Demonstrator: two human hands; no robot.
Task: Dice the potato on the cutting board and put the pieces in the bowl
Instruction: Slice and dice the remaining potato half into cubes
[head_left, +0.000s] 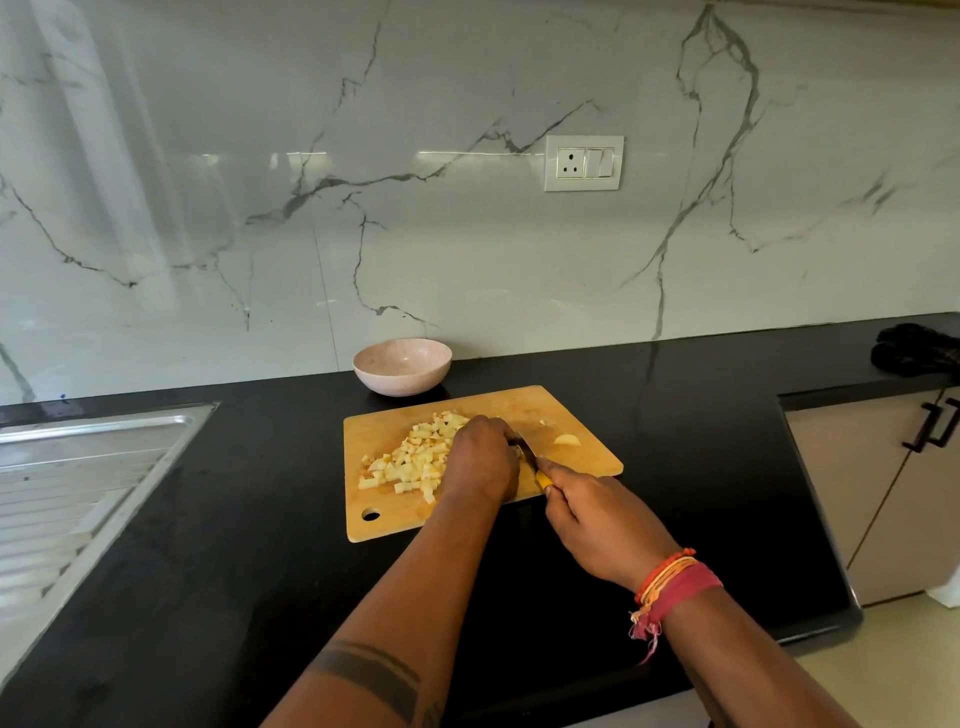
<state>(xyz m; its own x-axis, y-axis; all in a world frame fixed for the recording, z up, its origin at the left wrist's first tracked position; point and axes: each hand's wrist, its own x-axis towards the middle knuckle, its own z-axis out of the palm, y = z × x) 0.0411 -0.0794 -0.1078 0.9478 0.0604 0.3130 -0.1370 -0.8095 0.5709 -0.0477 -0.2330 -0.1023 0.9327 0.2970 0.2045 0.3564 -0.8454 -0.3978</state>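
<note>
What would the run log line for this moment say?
stage: dicing | right hand: grips knife | left hand: on potato, grip hidden | diced pile: on board | bowl: empty

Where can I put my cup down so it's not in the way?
On the black counter, between the cutting board and the dark cloth at the far right. There is also bare counter between the board and the sink drainer. The board is crowded: potato pieces, left hand, right hand with the knife.

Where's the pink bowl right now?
In the head view, the pale pink round bowl sits on the black countertop against the marble wall, just behind the wooden cutting board's far edge, left of centre.
</note>
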